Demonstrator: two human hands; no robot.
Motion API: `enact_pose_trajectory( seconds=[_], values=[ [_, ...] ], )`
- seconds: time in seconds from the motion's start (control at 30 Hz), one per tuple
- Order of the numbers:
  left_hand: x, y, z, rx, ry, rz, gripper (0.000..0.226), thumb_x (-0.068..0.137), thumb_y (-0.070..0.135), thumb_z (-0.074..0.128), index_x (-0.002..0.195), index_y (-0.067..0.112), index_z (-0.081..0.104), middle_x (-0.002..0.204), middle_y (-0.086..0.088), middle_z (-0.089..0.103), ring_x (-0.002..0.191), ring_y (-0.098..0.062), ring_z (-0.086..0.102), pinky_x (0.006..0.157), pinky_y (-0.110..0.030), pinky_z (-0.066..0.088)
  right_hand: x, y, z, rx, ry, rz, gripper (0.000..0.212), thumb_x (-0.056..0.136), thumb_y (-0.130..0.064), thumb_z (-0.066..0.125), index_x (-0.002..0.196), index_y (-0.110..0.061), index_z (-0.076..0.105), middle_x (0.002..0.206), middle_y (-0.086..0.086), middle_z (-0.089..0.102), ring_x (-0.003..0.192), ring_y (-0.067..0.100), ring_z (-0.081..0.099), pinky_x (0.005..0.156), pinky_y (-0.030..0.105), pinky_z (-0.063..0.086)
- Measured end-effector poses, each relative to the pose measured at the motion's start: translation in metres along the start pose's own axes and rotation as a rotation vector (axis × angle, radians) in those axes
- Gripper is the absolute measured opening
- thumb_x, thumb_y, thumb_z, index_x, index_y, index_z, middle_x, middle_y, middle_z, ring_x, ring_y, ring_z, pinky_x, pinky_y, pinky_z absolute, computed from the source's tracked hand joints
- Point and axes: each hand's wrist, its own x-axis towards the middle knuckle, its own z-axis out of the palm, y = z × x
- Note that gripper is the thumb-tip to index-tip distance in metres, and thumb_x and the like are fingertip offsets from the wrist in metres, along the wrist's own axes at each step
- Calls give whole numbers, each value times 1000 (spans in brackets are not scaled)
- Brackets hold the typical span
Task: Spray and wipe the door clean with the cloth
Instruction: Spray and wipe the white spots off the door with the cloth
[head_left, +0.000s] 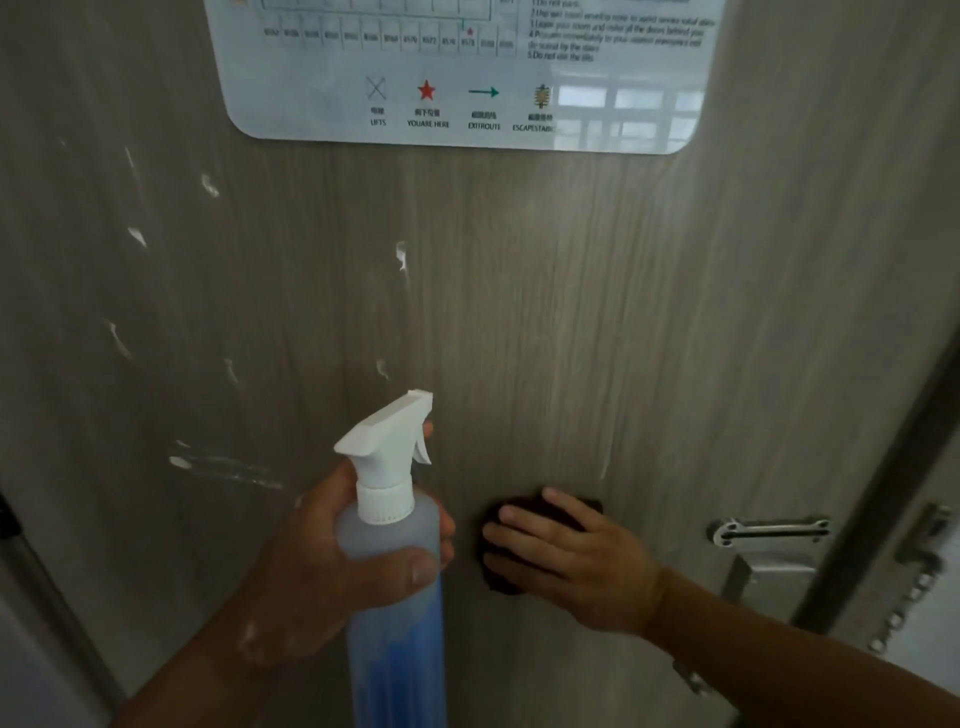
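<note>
Cloth (592, 510) mostly out of sight; sign (467, 78) top, bottle (395, 623) base beyond frame.

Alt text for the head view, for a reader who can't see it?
The right hand presses a dark cloth flat against the grey wood-grain door, while the left hand grips a translucent spray bottle of blue liquid. White streaks mark the door's left side, below a white evacuation sign.
</note>
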Motion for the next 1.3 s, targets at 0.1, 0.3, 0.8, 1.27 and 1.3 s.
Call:
enact_pose_trajectory(
  seconds=[0.1, 0.3, 0.8, 1.27, 1.3],
  values=[
    [-2, -1, 7, -13, -20, 5, 78, 39, 38, 98, 110, 25, 68, 89, -22, 73, 78, -39, 71, 68, -43, 58, 13, 38, -27, -14, 93, 57, 42, 105, -18, 48, 145, -21, 60, 160, 8, 45, 151, 27, 38, 124, 58, 21],
    [-2, -2, 12, 18, -28, 8, 66, 41, 44, 95, 101, 29, 72, 88, -18, 75, 79, -40, 72, 72, -50, 58, 58, 188, -129, -146, 606, 853, 47, 100, -20, 63, 146, -12, 56, 157, 22, 42, 149, 39, 37, 120, 62, 29],
    [2, -7, 35, 4, -110, -28, 86, 43, 35, 96, 121, 23, 63, 86, -25, 70, 74, -38, 68, 65, -38, 57, -36, 19, -11, -7, 58, 77, 40, 106, -21, 51, 145, -25, 57, 162, 2, 42, 153, 24, 34, 125, 57, 19],
    [3, -21, 71, 60, -175, -50, 84, 45, 39, 95, 123, 33, 62, 88, -24, 72, 79, -40, 70, 70, -38, 57, -68, 60, -38, -4, 197, 396, 50, 101, -13, 54, 150, -21, 51, 162, 12, 37, 151, 37, 34, 124, 60, 22],
    [3, -22, 70, 60, -159, -64, 82, 41, 41, 96, 117, 34, 65, 89, -23, 73, 79, -40, 71, 69, -37, 57, -94, 35, -22, -22, 30, 244, 49, 101, -16, 49, 150, -24, 52, 165, 6, 35, 153, 32, 31, 126, 58, 15]
  ],
)
